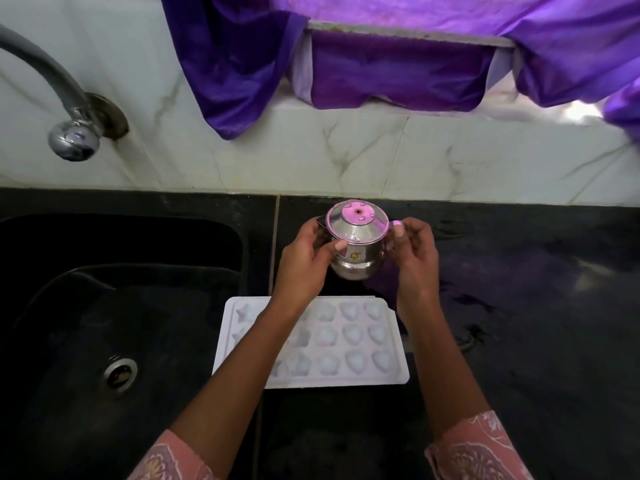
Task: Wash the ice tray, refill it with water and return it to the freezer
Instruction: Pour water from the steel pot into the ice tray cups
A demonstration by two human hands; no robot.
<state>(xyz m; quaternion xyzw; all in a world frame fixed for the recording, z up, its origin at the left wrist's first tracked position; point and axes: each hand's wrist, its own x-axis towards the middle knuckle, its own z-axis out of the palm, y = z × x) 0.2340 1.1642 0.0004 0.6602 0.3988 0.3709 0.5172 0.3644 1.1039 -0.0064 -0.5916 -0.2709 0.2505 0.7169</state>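
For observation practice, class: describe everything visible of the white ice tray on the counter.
The ice tray is white, plastic-looking and rectangular, with a flat rim and three rows of shaped moulds, stars at the left, hearts at the right. It lies flat, moulds up, on the black counter beside the sink. The left forearm crosses over its left half, hiding some moulds. The left hand and right hand hold the steel pot beyond it, not the tray. Water inside cannot be told.
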